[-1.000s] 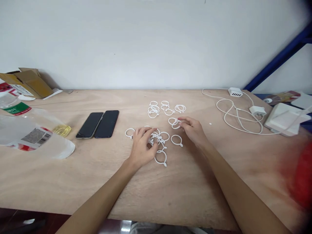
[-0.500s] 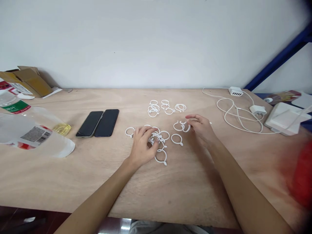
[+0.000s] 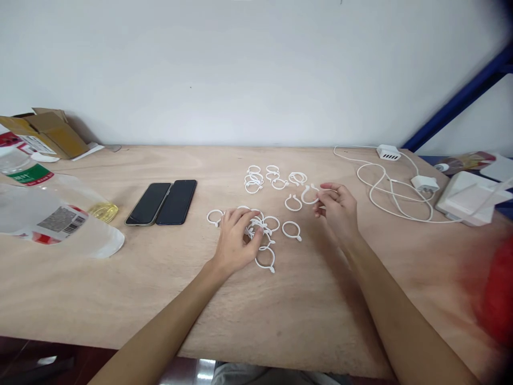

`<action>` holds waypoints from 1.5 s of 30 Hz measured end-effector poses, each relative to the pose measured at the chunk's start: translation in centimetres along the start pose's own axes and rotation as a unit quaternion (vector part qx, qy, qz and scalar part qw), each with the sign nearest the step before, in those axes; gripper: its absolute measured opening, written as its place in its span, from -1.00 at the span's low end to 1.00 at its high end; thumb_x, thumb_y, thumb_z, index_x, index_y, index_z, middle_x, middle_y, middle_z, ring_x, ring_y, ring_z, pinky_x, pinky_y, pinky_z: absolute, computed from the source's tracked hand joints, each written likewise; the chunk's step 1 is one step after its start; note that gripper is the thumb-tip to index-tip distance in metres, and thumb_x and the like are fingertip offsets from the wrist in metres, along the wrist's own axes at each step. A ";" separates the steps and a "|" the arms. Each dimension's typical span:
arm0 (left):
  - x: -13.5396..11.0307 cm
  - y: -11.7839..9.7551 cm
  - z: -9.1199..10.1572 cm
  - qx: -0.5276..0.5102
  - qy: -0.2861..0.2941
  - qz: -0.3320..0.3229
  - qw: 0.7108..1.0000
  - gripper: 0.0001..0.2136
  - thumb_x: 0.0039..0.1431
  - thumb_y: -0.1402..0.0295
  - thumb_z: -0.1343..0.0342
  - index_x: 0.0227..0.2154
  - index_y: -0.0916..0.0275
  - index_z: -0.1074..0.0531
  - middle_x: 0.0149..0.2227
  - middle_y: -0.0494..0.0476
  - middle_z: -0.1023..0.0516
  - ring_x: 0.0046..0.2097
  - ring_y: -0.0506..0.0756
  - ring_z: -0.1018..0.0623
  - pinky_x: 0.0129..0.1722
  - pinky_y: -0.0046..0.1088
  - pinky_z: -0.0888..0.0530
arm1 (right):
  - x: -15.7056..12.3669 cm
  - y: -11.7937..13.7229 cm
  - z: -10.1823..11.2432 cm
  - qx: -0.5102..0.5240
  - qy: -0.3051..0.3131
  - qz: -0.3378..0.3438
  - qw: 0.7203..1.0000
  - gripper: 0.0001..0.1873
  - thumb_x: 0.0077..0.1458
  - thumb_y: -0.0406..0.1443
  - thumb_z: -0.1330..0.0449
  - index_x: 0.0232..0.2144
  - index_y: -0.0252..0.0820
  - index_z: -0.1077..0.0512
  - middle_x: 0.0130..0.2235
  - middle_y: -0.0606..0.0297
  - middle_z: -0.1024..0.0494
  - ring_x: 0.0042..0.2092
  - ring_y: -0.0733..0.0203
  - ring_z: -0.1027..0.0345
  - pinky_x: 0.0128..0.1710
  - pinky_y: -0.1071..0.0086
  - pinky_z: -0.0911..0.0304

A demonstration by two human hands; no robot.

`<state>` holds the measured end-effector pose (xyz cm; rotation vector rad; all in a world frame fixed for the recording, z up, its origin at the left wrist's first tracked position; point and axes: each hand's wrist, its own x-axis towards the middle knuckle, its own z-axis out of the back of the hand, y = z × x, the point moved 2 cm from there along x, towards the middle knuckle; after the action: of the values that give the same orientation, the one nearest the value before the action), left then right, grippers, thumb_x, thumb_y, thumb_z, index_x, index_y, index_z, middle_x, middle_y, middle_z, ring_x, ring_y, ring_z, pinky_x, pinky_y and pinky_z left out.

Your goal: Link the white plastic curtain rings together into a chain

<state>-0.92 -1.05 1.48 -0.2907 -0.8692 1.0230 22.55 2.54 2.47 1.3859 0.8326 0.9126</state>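
Observation:
My right hand [image 3: 335,206] pinches a white curtain ring [image 3: 303,197] between thumb and fingers, lifted a little over the table; a gap shows at its top. Just left of it an open ring [image 3: 294,210] lies on the wood. My left hand [image 3: 236,239] rests at the left side of a loose pile of white rings [image 3: 272,217], its thumb and fingers apart and curved over them; its fingers hide part of the pile. A single ring [image 3: 291,223] lies between the hands. Farther back lie small groups of rings [image 3: 253,184].
Two dark phones [image 3: 176,202] lie side by side at left. Beyond them are a clear plastic bottle [image 3: 32,174], a plastic pouch [image 3: 96,240] and a cardboard box [image 3: 60,133]. A white cable [image 3: 372,187] and chargers [image 3: 425,184] spread at right. A blurred red object [image 3: 499,289] stands at the right edge.
My right hand has moved slightly right with a ring, apart from the open ring that now lies alone on the table. My left hand has stayed at the pile.

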 end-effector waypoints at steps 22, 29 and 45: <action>0.0 0.1 0.1 -0.071 -0.001 -0.030 0.997 -0.62 0.11 0.40 -0.12 0.03 0.21 -0.37 -0.04 0.21 -0.50 -0.04 0.17 -0.43 0.01 -0.20 -0.38 | -6.8 0.8 -6.5 0.032 0.268 0.059 0.961 -0.75 0.03 -0.17 -0.24 -0.21 -0.08 -0.49 -0.17 0.26 -0.57 -0.17 0.19 -0.45 -0.19 0.32 -0.37; -0.1 0.2 -0.1 -0.104 0.010 -0.027 0.994 -0.55 0.06 0.48 -0.09 0.07 0.15 -0.35 0.00 0.19 -0.49 0.00 0.19 -0.43 0.03 -0.12 -0.37 | -6.6 0.1 -6.8 0.024 0.269 0.064 0.961 -0.82 -0.02 -0.18 -0.27 -0.36 -0.14 -0.54 -0.28 0.25 -0.59 -0.23 0.17 -0.46 -0.19 0.28 -0.36; 0.1 0.5 0.2 -0.076 -0.015 0.015 0.997 -0.67 0.04 0.46 -0.18 -0.09 0.15 -0.47 -0.10 0.14 -0.55 -0.09 0.16 -0.44 -0.04 -0.19 -0.39 | -2.5 0.1 -2.9 -0.188 0.066 0.077 0.977 -0.67 -0.02 -0.10 -0.21 -0.30 -0.21 -0.55 -0.38 0.21 -0.57 -0.35 0.15 -0.40 -0.27 0.27 -0.30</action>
<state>-1.33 -0.77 1.37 -0.4186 -0.9747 0.9927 18.88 1.53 2.42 1.0763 0.6153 1.2244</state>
